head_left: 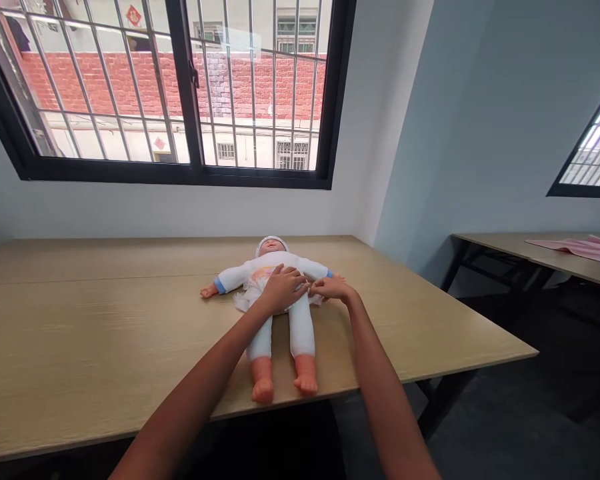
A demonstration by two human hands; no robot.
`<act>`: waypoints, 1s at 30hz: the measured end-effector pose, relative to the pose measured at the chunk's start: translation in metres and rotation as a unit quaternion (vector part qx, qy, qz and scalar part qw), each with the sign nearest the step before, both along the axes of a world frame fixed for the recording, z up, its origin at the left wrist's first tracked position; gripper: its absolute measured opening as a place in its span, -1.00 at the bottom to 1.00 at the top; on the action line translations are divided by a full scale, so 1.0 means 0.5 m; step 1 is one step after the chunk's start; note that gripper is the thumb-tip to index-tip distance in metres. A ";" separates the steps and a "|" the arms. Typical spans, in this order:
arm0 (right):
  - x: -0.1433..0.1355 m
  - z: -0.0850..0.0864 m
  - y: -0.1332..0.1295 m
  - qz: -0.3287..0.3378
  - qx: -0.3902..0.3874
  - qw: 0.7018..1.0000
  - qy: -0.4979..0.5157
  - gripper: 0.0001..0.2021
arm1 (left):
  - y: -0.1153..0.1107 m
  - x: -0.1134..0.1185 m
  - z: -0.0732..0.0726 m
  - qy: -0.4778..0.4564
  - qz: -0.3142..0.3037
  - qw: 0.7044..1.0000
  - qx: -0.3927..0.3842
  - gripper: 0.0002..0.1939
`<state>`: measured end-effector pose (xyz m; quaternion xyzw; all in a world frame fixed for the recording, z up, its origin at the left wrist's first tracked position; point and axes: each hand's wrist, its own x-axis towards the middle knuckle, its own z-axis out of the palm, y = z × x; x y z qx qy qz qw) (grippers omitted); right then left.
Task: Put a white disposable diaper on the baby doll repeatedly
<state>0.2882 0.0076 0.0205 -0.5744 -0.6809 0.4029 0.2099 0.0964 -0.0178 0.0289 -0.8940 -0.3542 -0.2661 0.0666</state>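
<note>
While the doll [301, 331] lies face up on the table [105, 333], both hands are at its skirt [241, 301].
Left hand [283, 291] is laid loosely open over the waist; right hand [331, 288] is curled at the side, can't tell if it's pinching cloth. Feet [263, 389] near the table's front edge.

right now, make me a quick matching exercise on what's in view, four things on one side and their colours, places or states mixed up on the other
1. cuffs of the doll
2. left hand
3. pink cloth
4. large window frame

A. on the right-hand table
B. black
C. across the doll's middle
D. blue

Right pairs: 1-D, 2-C, 3-A, 4-B
</note>
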 end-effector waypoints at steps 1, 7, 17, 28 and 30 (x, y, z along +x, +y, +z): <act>0.002 0.001 -0.001 -0.044 -0.015 0.998 0.039 -0.85 | -0.002 0.000 0.000 -0.005 -0.004 1.000 0.000 -0.64; -0.008 0.007 -0.005 -0.147 -0.036 0.980 0.128 -0.84 | -0.016 -0.007 0.004 0.004 -0.030 0.999 0.018 -0.64; -0.033 0.017 -0.021 -0.123 0.011 0.953 0.278 -0.89 | -0.006 -0.007 -0.007 0.061 -0.043 0.995 0.059 -0.60; 0.026 -0.005 -0.002 -0.076 0.044 0.990 0.115 -0.60 | -0.006 -0.004 -0.009 0.047 -0.012 0.997 0.064 -0.75; 0.004 -0.017 0.003 -0.050 0.061 0.992 0.096 -0.64 | -0.007 -0.004 -0.009 0.039 -0.016 0.997 0.063 -0.74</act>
